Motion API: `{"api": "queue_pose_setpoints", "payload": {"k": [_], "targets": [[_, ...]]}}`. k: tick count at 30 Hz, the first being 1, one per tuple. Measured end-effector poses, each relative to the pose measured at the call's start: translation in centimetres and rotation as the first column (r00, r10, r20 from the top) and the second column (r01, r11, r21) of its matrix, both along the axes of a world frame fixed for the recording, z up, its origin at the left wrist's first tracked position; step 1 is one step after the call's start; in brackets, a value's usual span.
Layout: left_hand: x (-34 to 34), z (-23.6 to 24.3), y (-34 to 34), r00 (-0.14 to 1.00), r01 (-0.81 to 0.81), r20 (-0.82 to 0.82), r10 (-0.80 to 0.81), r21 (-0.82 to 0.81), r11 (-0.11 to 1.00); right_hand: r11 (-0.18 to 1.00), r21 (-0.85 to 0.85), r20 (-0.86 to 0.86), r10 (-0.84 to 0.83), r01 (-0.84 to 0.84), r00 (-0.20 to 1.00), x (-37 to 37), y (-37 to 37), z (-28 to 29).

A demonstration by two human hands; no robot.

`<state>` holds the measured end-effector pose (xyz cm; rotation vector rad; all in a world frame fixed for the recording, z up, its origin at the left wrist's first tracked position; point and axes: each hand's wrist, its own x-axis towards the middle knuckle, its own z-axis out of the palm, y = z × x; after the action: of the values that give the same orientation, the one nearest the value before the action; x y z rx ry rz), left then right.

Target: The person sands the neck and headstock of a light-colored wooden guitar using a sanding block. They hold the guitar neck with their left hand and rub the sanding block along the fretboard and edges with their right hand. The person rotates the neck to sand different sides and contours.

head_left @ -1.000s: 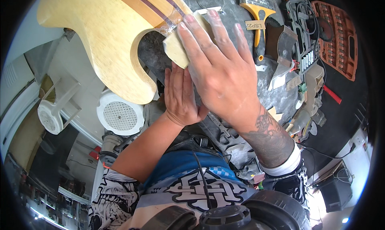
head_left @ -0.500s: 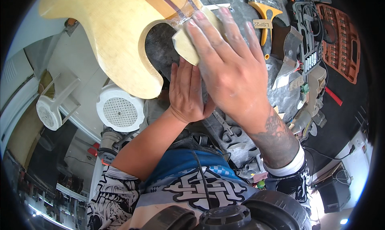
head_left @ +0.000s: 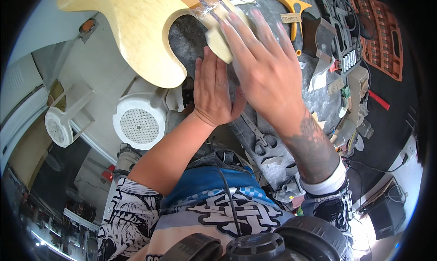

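Observation:
An unfinished pale wooden guitar body (head_left: 136, 24) with dark centre stripes lies across the top of the view, overhanging a dusty grey workbench (head_left: 291, 79). My right hand (head_left: 264, 65) presses flat on a pale sanding block (head_left: 218, 42) against the body's cutaway, fingers spread and blurred. My left hand (head_left: 214, 92) lies flat on the bench just below the cutaway, fingers together, beside the right hand and holding nothing.
A yellow-handled scraper (head_left: 293, 10), an orange socket tray (head_left: 380, 33), a grey tool rack (head_left: 343, 38), scissors (head_left: 259, 140) and scraps crowd the bench's right side. Below left stand a white plastic stool (head_left: 139, 120) and a second white stool (head_left: 59, 124) on the floor.
My right hand with the sanding block has slid rightward along the cutaway edge. The left hand stays flat on the bench in about the same place.

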<state>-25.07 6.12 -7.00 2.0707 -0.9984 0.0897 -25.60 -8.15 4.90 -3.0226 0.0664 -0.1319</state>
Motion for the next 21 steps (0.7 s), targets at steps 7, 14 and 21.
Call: {"api": "queue_pose_setpoints", "payload": {"k": [7,14,21], "targets": [[0.3,0.0,-0.3,0.999,0.002,0.054,0.002,-0.064,0.998,0.992,-0.082,-0.182,-0.11,0.096,0.977,-12.2,-0.2,2.5],[0.4,0.7,-0.1,0.989,0.089,0.12,-0.081,-0.069,0.994,0.959,-0.108,-0.161,-0.277,0.262,0.947,-21.3,1.5,2.6],[1.5,6.4,2.6,0.884,0.468,0.119,-0.452,-0.241,0.851,0.922,-0.034,-0.143,-0.386,0.385,0.911,-19.5,3.0,2.7]]}}
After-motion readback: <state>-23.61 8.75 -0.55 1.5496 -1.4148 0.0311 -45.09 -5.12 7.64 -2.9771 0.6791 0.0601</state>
